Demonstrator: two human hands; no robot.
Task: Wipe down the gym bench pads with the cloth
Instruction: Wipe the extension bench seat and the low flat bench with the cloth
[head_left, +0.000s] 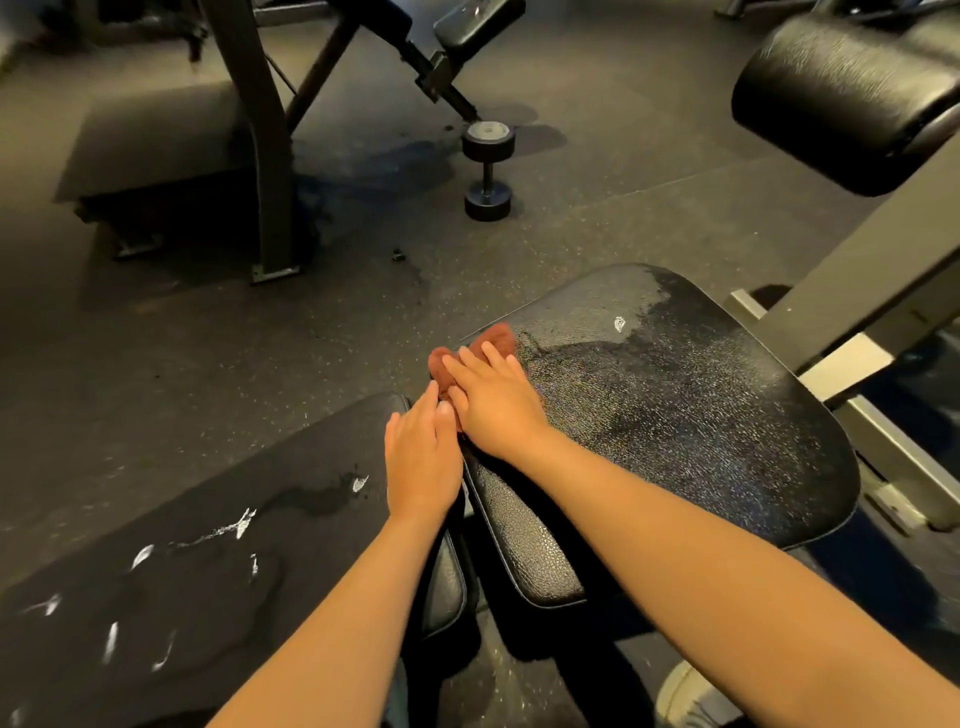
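Note:
Two black bench pads lie before me: a seat pad (675, 415) on the right, wet and speckled with droplets, and a longer back pad (208, 561) on the left with white tears and a damp patch. A reddish-brown cloth (493, 340) lies at the seat pad's left edge. My right hand (493, 400) presses flat on the cloth with straight fingers. My left hand (421, 462) rests flat at the gap between the pads, its fingertips touching the cloth's near end.
A black dumbbell (487, 169) stands on the dark rubber floor ahead. A grey machine frame post (265, 156) rises at left. A black roller pad (852, 98) hangs at upper right above a grey metal bench frame (857, 306).

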